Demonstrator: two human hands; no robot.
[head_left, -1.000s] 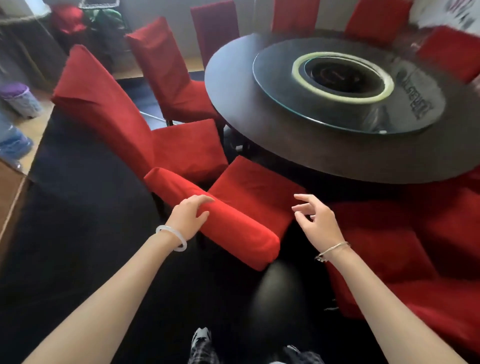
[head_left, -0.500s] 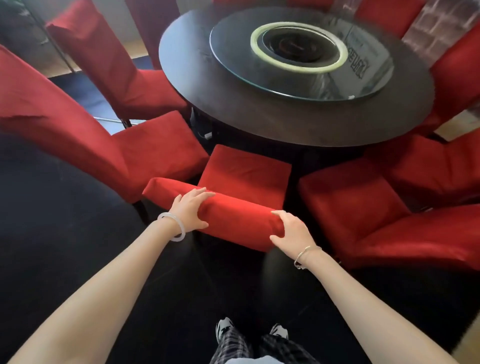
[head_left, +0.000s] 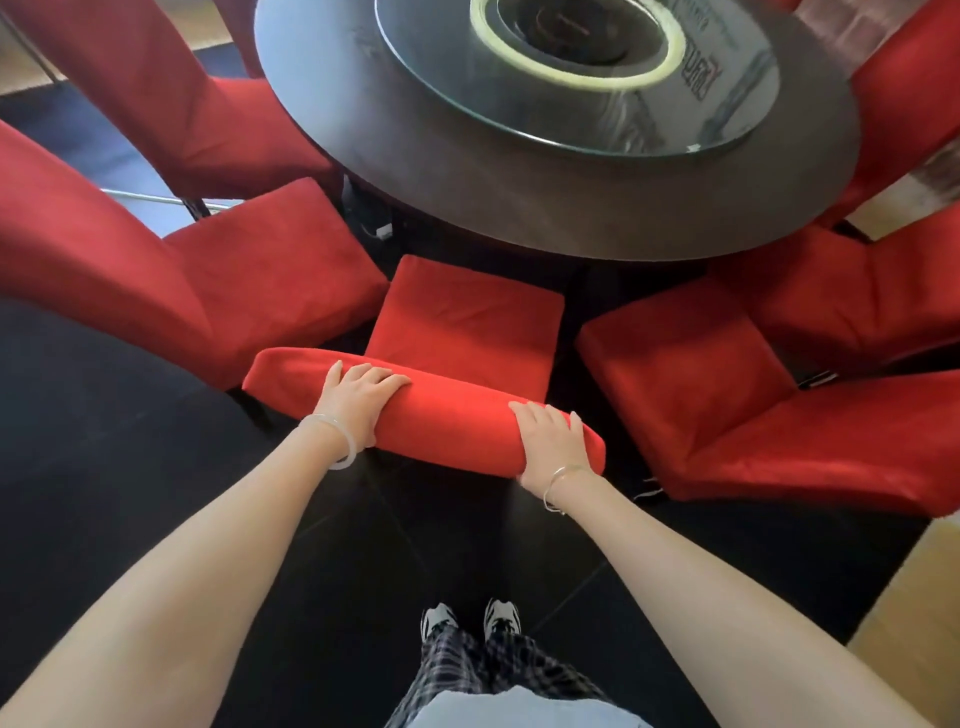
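A block of dark printed characters (head_left: 698, 67) stands on the glass turntable (head_left: 571, 127) near its right rim (turned sideways, blurred); none of them can be read.

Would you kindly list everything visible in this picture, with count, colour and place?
Middle red fabric-covered chair: one, red, centre, facing the table.
Other red fabric-covered chairs: at least five, red, around the table.
Round dark wooden table: one, dark brown, top centre.
Round glass turntable: one, clear, on the table.
Pale ring: one, yellow-green, at the turntable's centre.
Floor: black tiles; light wood strip at lower right.
Shoes: two, black and white, bottom centre.
Left hand: one, white bangle, grips the middle chair's back.
Right hand: one, thin metal bracelet, grips the back's right end.
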